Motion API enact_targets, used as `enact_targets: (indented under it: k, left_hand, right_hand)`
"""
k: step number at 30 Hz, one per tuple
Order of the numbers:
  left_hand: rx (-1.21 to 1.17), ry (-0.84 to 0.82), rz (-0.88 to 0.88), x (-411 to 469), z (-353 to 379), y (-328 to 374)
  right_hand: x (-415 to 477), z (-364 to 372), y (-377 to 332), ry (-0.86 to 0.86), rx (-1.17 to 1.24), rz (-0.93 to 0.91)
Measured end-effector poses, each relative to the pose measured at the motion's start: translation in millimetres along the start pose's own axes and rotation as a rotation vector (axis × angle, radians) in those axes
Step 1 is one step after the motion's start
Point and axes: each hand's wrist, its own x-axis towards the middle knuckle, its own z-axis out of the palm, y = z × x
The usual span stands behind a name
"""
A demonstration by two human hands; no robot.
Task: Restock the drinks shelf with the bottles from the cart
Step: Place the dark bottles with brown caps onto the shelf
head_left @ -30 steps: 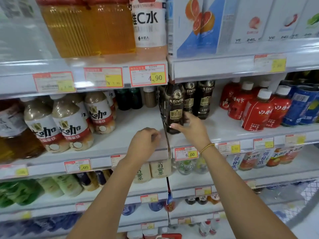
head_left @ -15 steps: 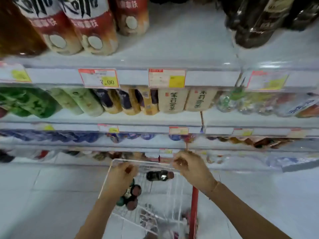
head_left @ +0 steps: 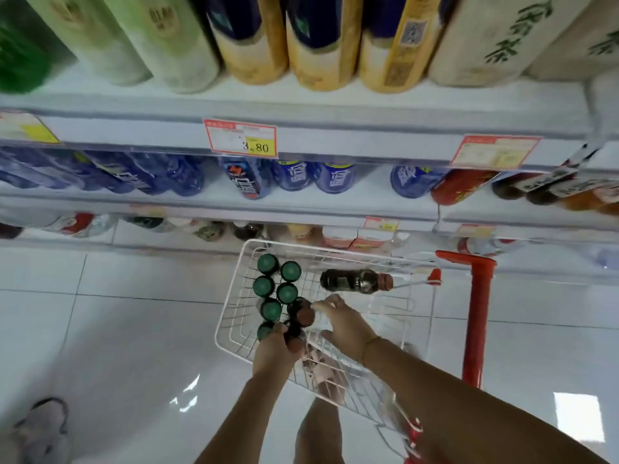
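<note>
Wire basket (head_left: 231, 316) is holding the bottles (head_left: 268, 263) below the shelf (head_left: 335, 139). Inside it the left hand (head_left: 273, 351) is gripping one brown-capped bottle (head_left: 295, 343); the right hand (head_left: 346, 326) is spreading wide, fingertips (head_left: 316, 306) touching another cap (head_left: 304, 315).

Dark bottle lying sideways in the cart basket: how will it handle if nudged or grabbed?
The lying bottle is round, so it probably rolls on the cart basket wires if nudged. It looks full and dark, so likely heavyish. Glossy sides may slip.
</note>
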Motion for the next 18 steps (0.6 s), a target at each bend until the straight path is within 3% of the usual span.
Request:
enact_targets:
  k: [8, 18]
  left_hand:
    - [0.085, -0.048, 0.043, 28, 31, -5]
    - [0.14, 0.036, 0.049, 20, 16, 7]
  right_hand:
    - [43, 42, -5, 0.032, -0.068, 0.021]
    - [4, -14, 12, 0.155, 0.044, 0.09]
